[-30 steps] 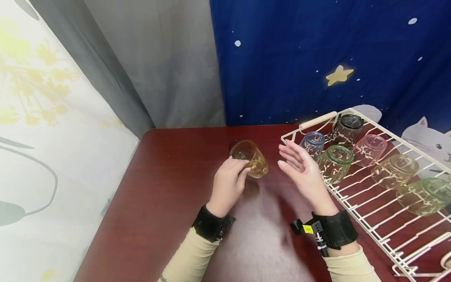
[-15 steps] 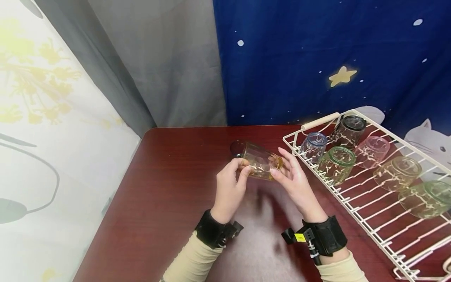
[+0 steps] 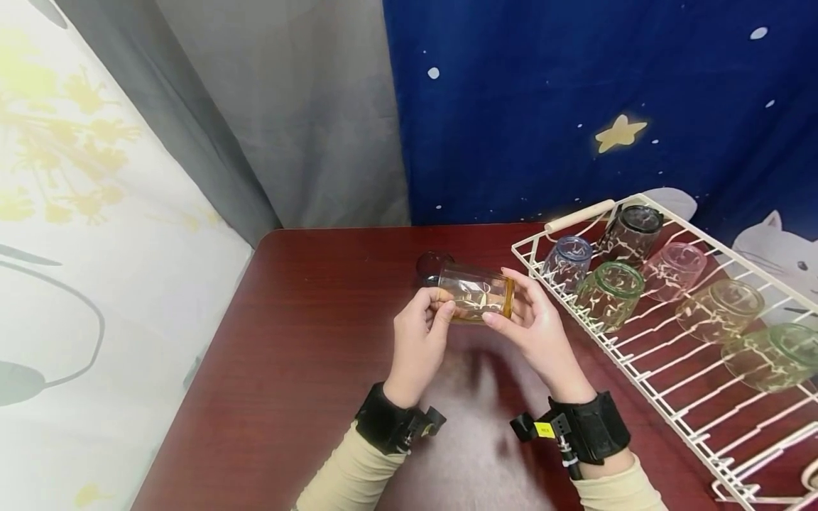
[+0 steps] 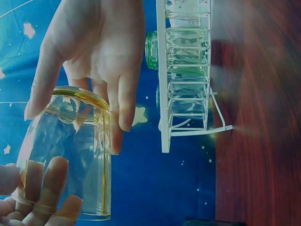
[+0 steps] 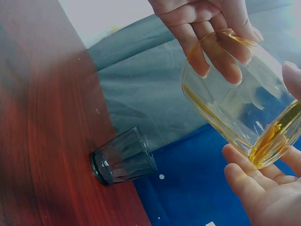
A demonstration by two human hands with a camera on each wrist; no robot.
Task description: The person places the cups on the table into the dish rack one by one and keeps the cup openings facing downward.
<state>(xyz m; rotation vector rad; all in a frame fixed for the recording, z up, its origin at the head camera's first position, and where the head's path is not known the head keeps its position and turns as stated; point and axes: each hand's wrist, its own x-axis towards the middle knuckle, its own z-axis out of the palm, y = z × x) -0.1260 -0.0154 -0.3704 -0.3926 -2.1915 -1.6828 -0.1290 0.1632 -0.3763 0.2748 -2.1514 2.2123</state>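
Note:
Between the two hands an amber drinking glass (image 3: pixel 476 292) lies on its side in the air above the table. The left hand (image 3: pixel 418 341) pinches its rim, thumb outside and fingertips reaching to the inner side, as the right wrist view shows. Around the thick base the right hand (image 3: pixel 540 333) curls, thumb on the near side and fingers behind. Behind the left hand a dark grey-blue glass (image 5: pixel 123 157) stands upright on the table; in the head view the amber glass partly hides it.
A white wire rack (image 3: pixel 671 397) with a wooden handle (image 3: pixel 580 216) stands at the right. Upside-down glasses sit in it, among them a blue one (image 3: pixel 567 262), a green one (image 3: pixel 610 294) and a pink one (image 3: pixel 674 273). Curtains (image 3: pixel 511 106) hang behind the dark red table (image 3: pixel 307 341).
The right hand has come left from beside the rack and taken hold of the amber glass's base. The glass has turned from tilted to nearly level, while the left hand keeps its pinch.

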